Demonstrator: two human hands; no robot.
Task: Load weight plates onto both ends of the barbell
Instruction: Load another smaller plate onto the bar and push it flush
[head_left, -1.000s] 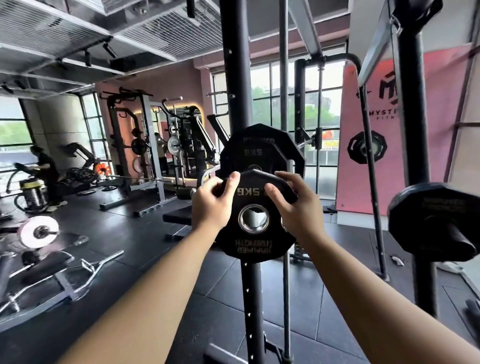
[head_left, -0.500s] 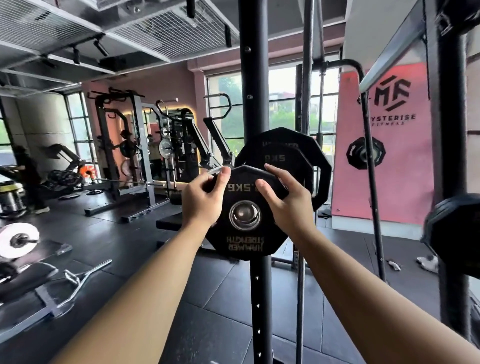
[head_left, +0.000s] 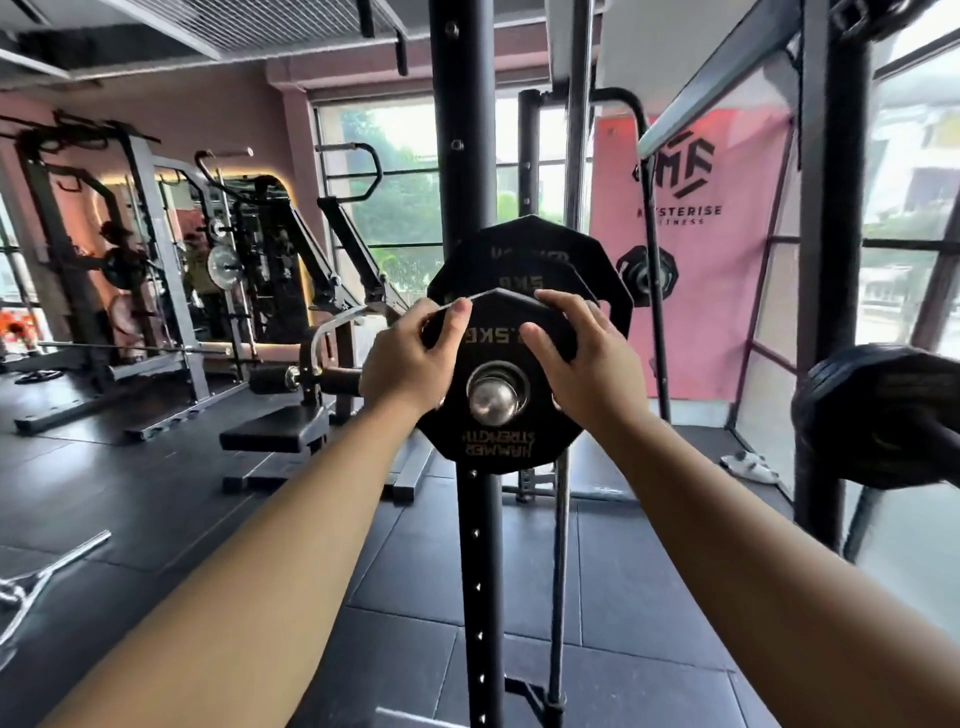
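A small black 2.5 kg weight plate (head_left: 498, 447) hangs upside down on a chrome barbell sleeve end (head_left: 493, 399), which pokes through its centre hole. My left hand (head_left: 408, 364) grips the plate's upper left edge, thumb over the front. My right hand (head_left: 584, 358) grips its upper right edge. Behind it on the same sleeve sit two larger black plates (head_left: 535, 244). Everything is in front of a black rack upright (head_left: 460, 156).
A thick black plate (head_left: 878, 415) hangs at the right edge on another peg. A second rack post (head_left: 831, 260) stands right. A flat bench (head_left: 270, 434) and other gym machines fill the left. A curl bar (head_left: 41, 577) lies on the rubber floor.
The plate has slid onto the sleeve: the chrome end now sticks out through its hole. Both hands stay on its top edge, and my view has moved closer.
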